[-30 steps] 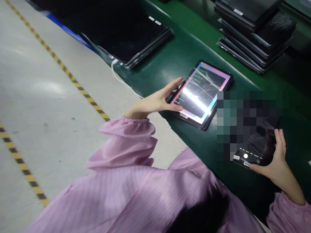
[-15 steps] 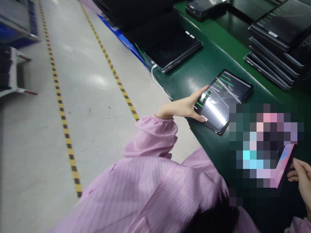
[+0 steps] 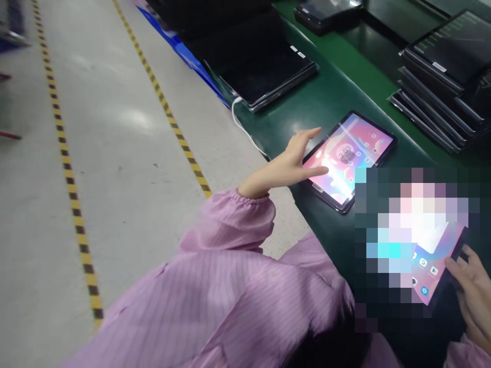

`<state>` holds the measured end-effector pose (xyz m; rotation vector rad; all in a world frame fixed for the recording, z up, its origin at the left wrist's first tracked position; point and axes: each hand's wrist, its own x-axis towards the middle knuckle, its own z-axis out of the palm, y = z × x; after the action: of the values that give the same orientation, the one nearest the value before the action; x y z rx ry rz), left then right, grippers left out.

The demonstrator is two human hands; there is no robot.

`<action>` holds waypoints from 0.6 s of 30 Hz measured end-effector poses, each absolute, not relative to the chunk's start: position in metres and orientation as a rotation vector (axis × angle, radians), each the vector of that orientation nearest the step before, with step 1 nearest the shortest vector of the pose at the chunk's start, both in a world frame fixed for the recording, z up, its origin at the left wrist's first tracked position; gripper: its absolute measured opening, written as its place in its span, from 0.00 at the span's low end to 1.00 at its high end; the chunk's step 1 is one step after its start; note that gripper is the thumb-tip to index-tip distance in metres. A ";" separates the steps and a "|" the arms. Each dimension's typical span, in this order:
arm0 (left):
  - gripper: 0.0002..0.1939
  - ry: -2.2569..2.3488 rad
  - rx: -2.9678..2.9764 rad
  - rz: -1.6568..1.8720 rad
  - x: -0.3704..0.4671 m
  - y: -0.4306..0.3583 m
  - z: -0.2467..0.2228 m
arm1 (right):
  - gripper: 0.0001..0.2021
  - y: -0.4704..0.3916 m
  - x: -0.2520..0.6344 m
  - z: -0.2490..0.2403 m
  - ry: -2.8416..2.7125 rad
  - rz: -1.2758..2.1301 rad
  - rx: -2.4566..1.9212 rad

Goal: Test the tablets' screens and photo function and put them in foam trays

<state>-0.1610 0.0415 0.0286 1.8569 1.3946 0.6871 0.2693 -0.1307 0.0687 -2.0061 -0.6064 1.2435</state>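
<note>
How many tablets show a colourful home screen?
2. The left tablet lies on the table, at the left hand; the right tablet, partly pixelated, is in the right hand. The pixelation may hide another.

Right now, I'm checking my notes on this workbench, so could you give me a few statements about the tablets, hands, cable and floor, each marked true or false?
1. The left hand has its thumb over the screen of a lit tablet showing a clock. True.
2. The right hand is empty. False: the right hand holds a second tablet, its screen lit with app icons, though pixelation hides part of it.
3. The top tablet of the stack shows green text. True.
4. The striped floor tape is red and white. False: it is yellow and dark.
5. The cable near the table edge is white. True.
</note>
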 end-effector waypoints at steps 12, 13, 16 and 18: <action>0.27 1.191 2.274 0.679 -0.107 0.065 0.039 | 0.19 -0.131 0.280 0.065 -0.654 1.010 -1.977; 0.21 1.174 2.333 0.672 -0.100 0.071 0.040 | 0.19 -0.130 0.279 0.065 -0.686 1.005 -1.975; 0.18 1.141 2.441 0.681 -0.080 0.086 0.034 | 0.19 -0.127 0.280 0.061 -0.713 0.981 -1.978; 0.19 1.154 2.455 0.681 -0.074 0.094 0.028 | 0.21 -0.128 0.282 0.057 -0.764 0.966 -1.998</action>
<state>-0.0742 0.0944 0.0281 2.4554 1.1541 0.6812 0.2825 -0.1278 0.0571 -1.9979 -0.7639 0.9660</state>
